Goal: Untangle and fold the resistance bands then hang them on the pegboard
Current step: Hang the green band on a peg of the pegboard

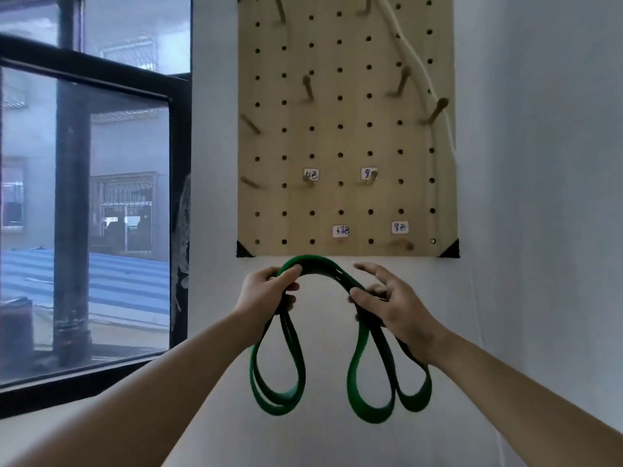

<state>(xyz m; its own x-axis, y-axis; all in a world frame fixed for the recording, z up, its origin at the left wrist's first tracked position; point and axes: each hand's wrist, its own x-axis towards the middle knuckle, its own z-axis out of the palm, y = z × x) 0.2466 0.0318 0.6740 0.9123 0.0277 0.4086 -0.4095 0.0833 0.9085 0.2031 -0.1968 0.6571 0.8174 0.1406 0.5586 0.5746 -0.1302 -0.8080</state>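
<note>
Gripping one end of an arch of flat green rubber resistance band (317,264), the left hand (269,291) has its thumb laid along the top of the strap and its fingers curled round beneath. The right hand (387,301) holds the other end, thumb pressed against the strap's edge and the layers running under the palm, while its forefinger lifts clear. The band is doubled into several layers that rise in a hump between the hands, just below the bottom edge of the pale wooden pegboard (340,139) and not touching it. Two long loops hang under the left hand and two more under the right, their inner faces darker than the bright green outer ones. On the pegboard, round wooden pegs (307,87) stand out of some of the evenly spaced holes, four small white handwritten labels (399,227) sit near its lower rows, and a white cord (409,52) trails down its right side past a peg. A black-framed window (175,197) lies left of the pegboard.
</note>
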